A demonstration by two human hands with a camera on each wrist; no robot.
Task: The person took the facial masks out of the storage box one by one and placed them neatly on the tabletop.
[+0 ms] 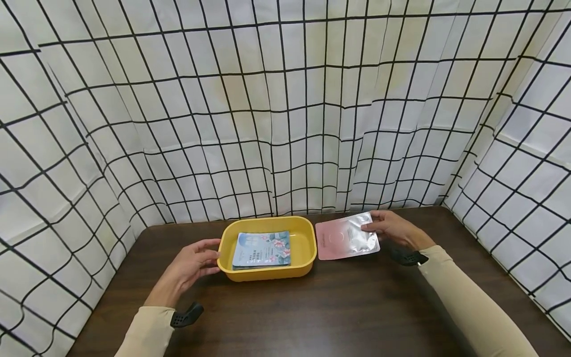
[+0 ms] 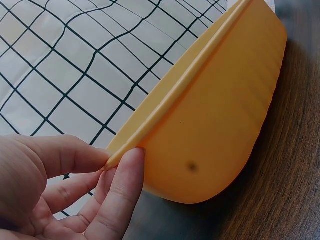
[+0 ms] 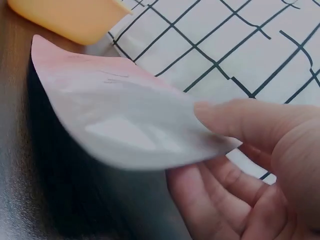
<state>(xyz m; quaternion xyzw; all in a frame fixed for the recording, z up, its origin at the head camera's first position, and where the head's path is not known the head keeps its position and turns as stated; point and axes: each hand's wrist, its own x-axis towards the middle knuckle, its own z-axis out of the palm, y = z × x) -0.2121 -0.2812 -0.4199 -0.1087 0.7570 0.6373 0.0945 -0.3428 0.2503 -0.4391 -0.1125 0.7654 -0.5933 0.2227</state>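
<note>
- The left hand pinched a yellow rounded plastic basin by its rim.
- The right hand pinched a pink-and-silver foil packet; its edge-only grip risked slipping.

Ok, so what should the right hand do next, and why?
Probably move the pink packet left, over the yellow tray: the right hand pinches it beside the tray, the left hand holds the tray, and a blue flowery packet already lies inside.
</note>
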